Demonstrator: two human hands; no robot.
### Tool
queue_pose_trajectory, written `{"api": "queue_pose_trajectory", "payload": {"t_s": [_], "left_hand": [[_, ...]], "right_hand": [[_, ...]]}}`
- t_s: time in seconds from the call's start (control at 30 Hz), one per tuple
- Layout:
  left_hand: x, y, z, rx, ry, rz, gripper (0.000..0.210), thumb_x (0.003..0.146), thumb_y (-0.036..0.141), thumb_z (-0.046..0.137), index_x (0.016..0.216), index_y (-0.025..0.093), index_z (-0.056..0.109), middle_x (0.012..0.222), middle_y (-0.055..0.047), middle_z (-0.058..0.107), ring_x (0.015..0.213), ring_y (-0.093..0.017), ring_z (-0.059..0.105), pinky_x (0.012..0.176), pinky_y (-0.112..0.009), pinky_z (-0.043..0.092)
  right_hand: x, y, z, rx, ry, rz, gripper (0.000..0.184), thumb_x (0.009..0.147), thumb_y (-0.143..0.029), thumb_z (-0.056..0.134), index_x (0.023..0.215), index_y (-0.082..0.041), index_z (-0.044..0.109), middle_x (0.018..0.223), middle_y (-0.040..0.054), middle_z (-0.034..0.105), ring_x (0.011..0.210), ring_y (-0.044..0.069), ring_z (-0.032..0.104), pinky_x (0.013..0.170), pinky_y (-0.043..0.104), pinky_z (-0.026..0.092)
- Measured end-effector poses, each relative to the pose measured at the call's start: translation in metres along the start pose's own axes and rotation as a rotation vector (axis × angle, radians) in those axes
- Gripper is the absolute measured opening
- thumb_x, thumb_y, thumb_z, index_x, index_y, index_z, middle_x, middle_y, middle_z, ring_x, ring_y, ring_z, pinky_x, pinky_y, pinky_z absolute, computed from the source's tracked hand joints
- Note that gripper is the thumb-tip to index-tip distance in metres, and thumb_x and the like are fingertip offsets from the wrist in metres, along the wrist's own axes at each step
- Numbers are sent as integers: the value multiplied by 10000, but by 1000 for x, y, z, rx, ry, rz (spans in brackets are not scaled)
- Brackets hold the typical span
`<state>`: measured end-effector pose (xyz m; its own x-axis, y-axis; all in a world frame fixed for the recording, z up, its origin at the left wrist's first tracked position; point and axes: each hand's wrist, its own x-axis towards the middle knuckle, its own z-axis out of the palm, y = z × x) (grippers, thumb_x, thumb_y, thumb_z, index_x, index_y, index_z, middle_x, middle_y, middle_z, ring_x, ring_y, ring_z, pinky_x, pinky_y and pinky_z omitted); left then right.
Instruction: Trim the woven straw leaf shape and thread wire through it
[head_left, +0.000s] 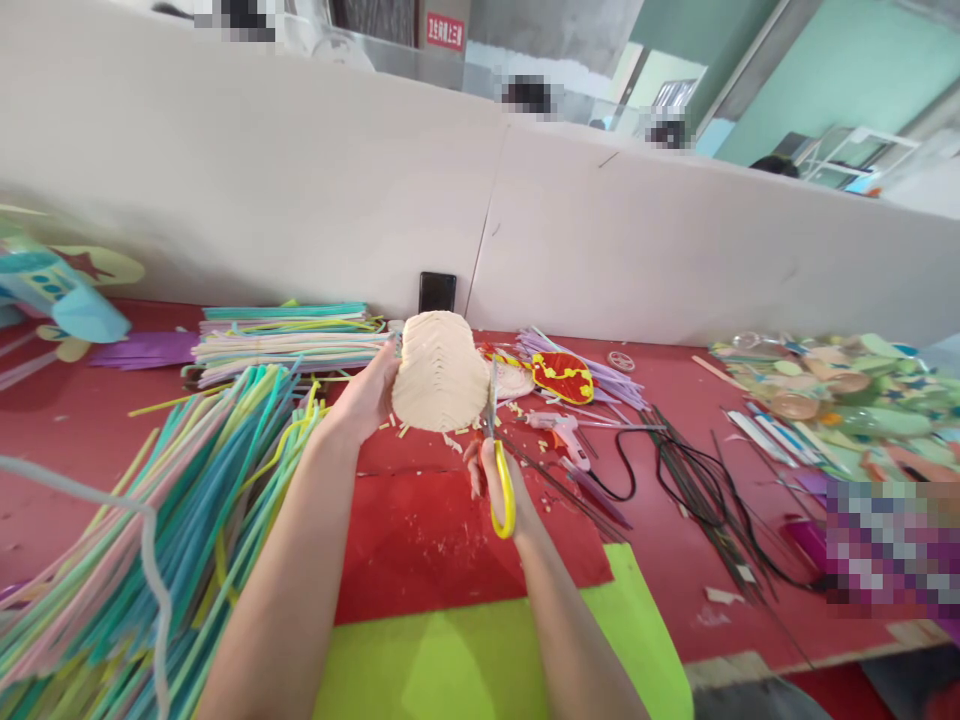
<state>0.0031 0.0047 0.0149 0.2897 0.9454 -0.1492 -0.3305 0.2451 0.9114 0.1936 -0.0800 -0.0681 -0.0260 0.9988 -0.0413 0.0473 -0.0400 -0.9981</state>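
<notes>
My left hand (372,396) grips the left edge of a cream-coloured flat piece (439,372) with a ridged, layered surface, held up above the table. In my right hand (489,478) is a pair of scissors (505,505) with yellow handles. Their blades point up along the right edge of the cream piece; whether they touch it I cannot tell. Small cream scraps (405,432) lie beneath the piece. Just to its right rests a red oval piece (562,377) with yellow trim.
Bundles of pastel chenille stems (247,440) cover the left. A glue gun (562,435) with a black cord (637,470) lies right of my hands, near thin dark rods (697,510). A dark phone (437,292) leans against the white partition (300,190). A green sheet (427,660) lies in front.
</notes>
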Motion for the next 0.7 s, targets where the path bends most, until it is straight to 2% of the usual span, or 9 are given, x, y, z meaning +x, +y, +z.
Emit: {"api": "queue_pose_trajectory", "payload": {"t_s": [0.13, 0.23, 0.7], "left_hand": [[1, -3, 1, 59, 78, 74, 572, 707, 571, 605, 1047, 113, 651, 863, -118, 719, 798, -255, 677, 722, -343, 530], [0, -5, 1, 87, 81, 124, 531, 647, 497, 704, 1025, 127, 655, 854, -96, 718, 757, -233, 676, 719, -335, 527], [0, -4, -2, 154, 131, 170, 535, 607, 511, 731, 969, 121, 675, 813, -82, 710, 728, -219, 661, 725, -337, 509]], "right_hand": [[1, 2, 1, -8, 19, 21, 566, 805, -711, 358, 784, -171, 524, 517, -55, 385, 423, 85, 379, 419, 214, 344], [3, 3, 0, 0, 23, 29, 580, 781, -729, 377, 785, -168, 524, 534, -53, 395, 417, 79, 377, 401, 211, 337], [-8, -22, 8, -30, 59, 36, 557, 776, -726, 380, 721, -186, 504, 472, -54, 389, 382, 74, 343, 385, 221, 300]]}}
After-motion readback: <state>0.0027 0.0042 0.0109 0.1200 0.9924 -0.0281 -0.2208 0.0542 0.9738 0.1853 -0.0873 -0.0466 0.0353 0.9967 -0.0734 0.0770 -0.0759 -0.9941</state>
